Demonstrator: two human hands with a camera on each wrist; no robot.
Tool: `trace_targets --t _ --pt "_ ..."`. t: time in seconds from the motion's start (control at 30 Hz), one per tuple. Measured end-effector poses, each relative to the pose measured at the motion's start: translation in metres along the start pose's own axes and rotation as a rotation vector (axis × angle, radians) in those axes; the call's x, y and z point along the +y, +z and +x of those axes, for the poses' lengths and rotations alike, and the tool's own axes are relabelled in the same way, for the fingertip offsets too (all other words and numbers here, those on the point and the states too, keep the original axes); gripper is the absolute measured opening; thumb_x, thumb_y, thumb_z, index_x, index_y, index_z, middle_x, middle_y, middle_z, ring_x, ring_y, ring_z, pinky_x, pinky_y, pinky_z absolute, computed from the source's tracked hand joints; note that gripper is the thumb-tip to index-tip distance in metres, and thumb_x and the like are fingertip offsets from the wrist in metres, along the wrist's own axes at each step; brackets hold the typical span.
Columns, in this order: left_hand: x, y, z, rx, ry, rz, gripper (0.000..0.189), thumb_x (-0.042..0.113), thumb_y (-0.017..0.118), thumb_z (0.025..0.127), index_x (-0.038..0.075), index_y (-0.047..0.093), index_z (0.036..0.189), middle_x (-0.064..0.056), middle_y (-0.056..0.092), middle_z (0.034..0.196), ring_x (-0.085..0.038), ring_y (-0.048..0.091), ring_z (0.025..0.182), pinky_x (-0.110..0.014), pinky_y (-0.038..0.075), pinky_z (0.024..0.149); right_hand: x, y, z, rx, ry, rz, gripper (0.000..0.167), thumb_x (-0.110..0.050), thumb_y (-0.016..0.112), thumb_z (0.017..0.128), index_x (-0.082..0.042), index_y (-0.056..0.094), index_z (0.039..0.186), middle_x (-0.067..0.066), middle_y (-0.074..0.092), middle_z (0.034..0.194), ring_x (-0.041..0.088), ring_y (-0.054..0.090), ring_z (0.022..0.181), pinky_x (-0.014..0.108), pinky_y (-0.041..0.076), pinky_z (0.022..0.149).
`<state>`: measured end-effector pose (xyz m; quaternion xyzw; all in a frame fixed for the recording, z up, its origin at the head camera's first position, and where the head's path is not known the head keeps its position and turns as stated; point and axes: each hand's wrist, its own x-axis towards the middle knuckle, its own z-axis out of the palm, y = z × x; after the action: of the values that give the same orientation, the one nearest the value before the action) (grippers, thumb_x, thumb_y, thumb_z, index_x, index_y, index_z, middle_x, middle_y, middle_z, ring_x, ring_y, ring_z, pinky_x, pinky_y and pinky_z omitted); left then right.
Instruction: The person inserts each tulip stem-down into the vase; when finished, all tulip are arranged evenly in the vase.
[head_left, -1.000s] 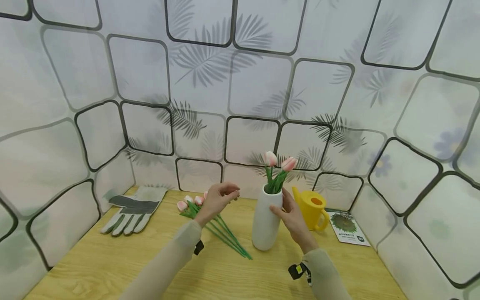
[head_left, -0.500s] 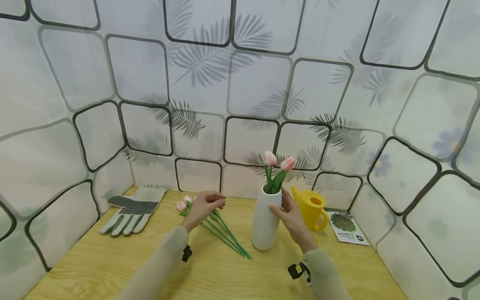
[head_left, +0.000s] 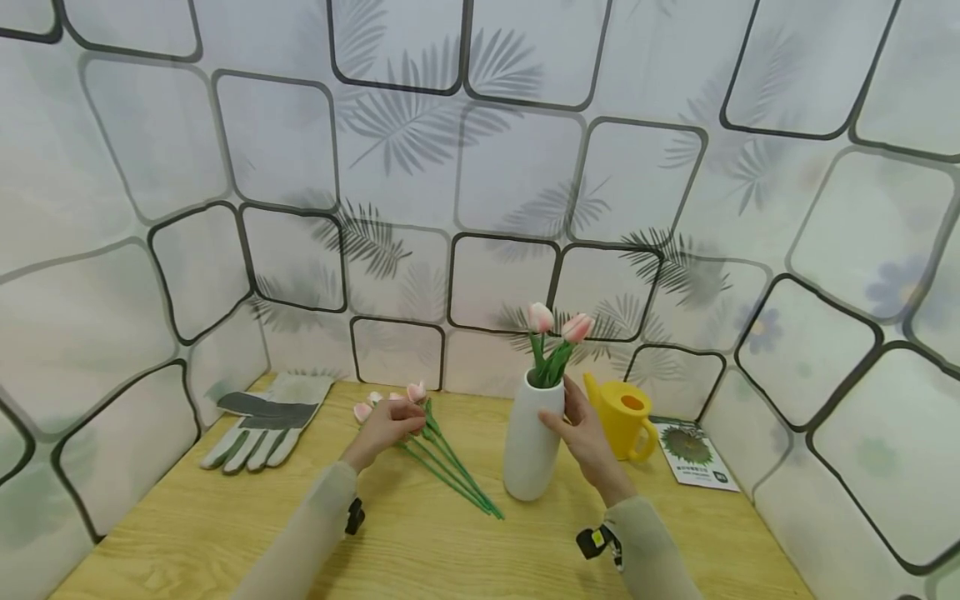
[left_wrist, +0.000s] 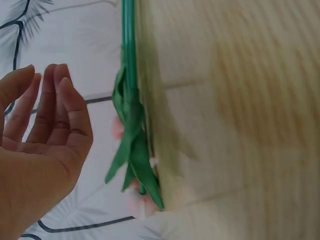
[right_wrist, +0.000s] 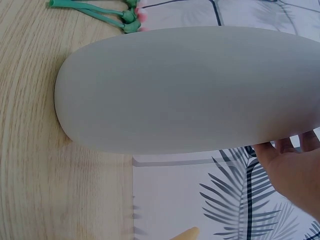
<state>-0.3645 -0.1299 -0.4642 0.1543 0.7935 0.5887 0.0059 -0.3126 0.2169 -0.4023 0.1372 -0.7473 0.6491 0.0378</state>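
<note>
A tall white vase [head_left: 531,442] stands on the table with two pink-and-white tulips [head_left: 577,328] in it. My right hand [head_left: 588,440] holds the vase by its upper right side, thumb in front; the right wrist view shows its fingers [right_wrist: 285,145] against the vase wall. Left of the vase lie several loose tulips [head_left: 416,392], blossoms toward the back wall and green stems pointing toward me. Over their blossom end hovers my left hand [head_left: 386,429], fingers loosely bent. In the left wrist view, that hand is apart from the tulip leaves [left_wrist: 132,130] and holds nothing.
A yellow watering can [head_left: 622,417] stands just right of the vase. Beside it lies a seed packet [head_left: 690,454] with a flower picture. A pair of grey-and-white gardening gloves [head_left: 270,417] lies at the left back. Patterned fabric walls [head_left: 397,267] enclose the table.
My left hand has moved left and down, from near the vase to over the loose tulips. The right hand and the vase have stayed in place.
</note>
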Motion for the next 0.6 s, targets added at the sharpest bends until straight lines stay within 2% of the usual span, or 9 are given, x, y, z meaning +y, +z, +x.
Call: trace_targets --t 0.13,0.3,0.5,0.6 --pt "-0.010 -0.006 -0.003 -0.012 -0.068 0.030 0.029 0.010 0.065 0.094 -0.010 0.064 0.114 -0.023 0.070 0.099 -0.028 0.069 0.081 -0.039 0.059 0.067 0.000 0.000 0.000 -0.001 0.002 0.000 0.078 -0.020 0.067 0.095 -0.018 0.020 0.157 0.011 0.034 0.158 0.032 0.035 0.143 0.055 0.025 0.119" --pt "-0.018 -0.009 -0.007 -0.014 -0.151 0.069 0.028 0.006 0.065 0.092 -0.012 0.064 0.113 -0.020 0.071 0.091 -0.014 0.064 0.069 -0.025 0.051 0.057 0.000 0.000 -0.001 0.003 0.001 0.000 0.078 -0.020 0.067 0.095 -0.018 0.020 0.157 0.011 0.034 0.157 0.032 0.036 0.143 0.055 0.026 0.119" --pt "-0.018 -0.010 -0.009 -0.021 -0.172 0.094 0.027 0.003 0.066 0.089 -0.012 0.065 0.111 -0.014 0.070 0.079 -0.013 0.060 0.063 -0.025 0.048 0.053 -0.001 0.000 -0.001 0.006 -0.002 0.005 0.078 -0.019 0.067 0.095 -0.018 0.020 0.157 0.011 0.033 0.158 0.032 0.036 0.143 0.055 0.025 0.119" --pt "-0.019 -0.010 -0.008 -0.017 -0.215 0.076 0.025 0.002 0.066 0.089 -0.011 0.064 0.111 -0.010 0.069 0.075 -0.013 0.062 0.064 -0.025 0.050 0.053 -0.001 0.000 -0.001 0.005 -0.001 0.004 0.078 -0.019 0.067 0.095 -0.018 0.020 0.157 0.011 0.033 0.158 0.032 0.036 0.143 0.055 0.026 0.119"
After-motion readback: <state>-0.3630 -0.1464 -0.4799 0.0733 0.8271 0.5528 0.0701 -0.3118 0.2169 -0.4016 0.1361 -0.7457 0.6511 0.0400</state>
